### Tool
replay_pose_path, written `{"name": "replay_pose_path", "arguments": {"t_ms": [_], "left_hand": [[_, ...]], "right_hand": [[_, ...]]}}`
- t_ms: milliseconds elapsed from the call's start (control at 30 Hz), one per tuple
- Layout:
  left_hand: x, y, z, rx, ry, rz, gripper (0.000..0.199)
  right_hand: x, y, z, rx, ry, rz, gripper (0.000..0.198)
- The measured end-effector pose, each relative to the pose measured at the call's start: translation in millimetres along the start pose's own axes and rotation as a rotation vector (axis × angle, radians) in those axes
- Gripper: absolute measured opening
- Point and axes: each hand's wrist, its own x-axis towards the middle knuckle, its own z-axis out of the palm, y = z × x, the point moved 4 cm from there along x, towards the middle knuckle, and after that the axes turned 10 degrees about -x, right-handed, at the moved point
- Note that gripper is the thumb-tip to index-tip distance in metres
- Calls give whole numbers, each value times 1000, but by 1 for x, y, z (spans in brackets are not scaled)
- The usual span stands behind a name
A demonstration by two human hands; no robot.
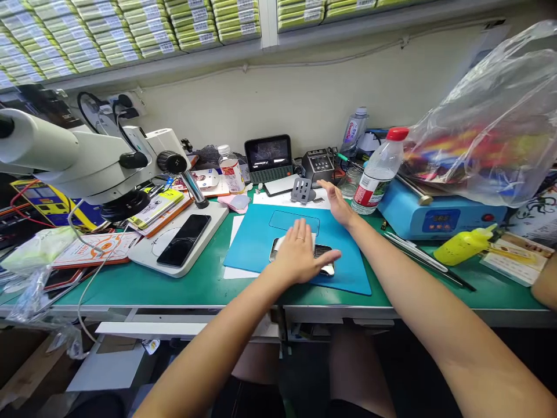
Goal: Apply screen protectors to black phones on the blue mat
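Note:
A phone lies crosswise on a blue mat. My left hand rests flat over it, fingers stretched forward and thumb out to the right. Something white, thin and soft-looking shows under those fingers; most of it is hidden, so I cannot tell what it is. My right hand is raised at the mat's far right edge, fingers extended and nothing visible in it. Close to it stands a grey perforated phone stand. A thin dark rounded rectangular outline shows on the mat beyond my left hand.
At left, a microscope overhangs its white base, where a black phone lies. A red-capped bottle, a blue heating unit, tweezers and a yellow squeeze bottle stand or lie at right. A small screen stands behind.

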Motion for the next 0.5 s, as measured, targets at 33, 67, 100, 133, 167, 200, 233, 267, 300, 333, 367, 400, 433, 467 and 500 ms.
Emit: {"name": "replay_pose_path", "arguments": {"t_ms": [33,67,100,133,167,200,233,267,300,333,367,400,433,467,500], "left_hand": [[-6,-11,-4,16,11,-21,112],[-13,-21,-6,31,23,-36,109],[-20,-29,-8,46,34,-45,107],[-29,-34,-9,65,46,-46,105],[-36,-35,-9,84,58,-41,105],[-43,-34,-7,102,69,-32,106],[-49,-30,-5,114,76,-20,108],[-52,-23,-1,116,77,-3,111],[-54,-13,3,109,73,17,114],[-53,-1,8,92,64,41,118],[-50,11,12,68,48,68,121],[-46,24,16,44,35,92,123],[-39,36,20,18,22,107,124],[-32,46,23,-5,7,112,124],[-24,54,25,-25,0,105,125]], "right_hand": [[-1,-1,0,3,-5,-3,106],[-1,-3,-1,6,-12,-6,104],[-1,-4,-1,8,-20,-8,104],[-2,-5,-1,8,-27,-10,104],[-2,-6,-1,4,-30,-8,106],[-2,-8,-1,-2,-34,-7,108],[-2,-9,-2,-8,-36,-8,111],[-3,-10,-2,-14,-40,-13,112],[-3,-12,-3,-17,-46,-19,114],[-4,-14,-3,-17,-54,-27,114],[-5,-15,-4,-13,-62,-36,113],[-5,-16,-4,-6,-66,-43,112],[-5,-16,-4,3,-67,-46,110],[-5,-15,-4,12,-63,-43,110],[-4,-13,-4,20,-55,-36,110]]}}
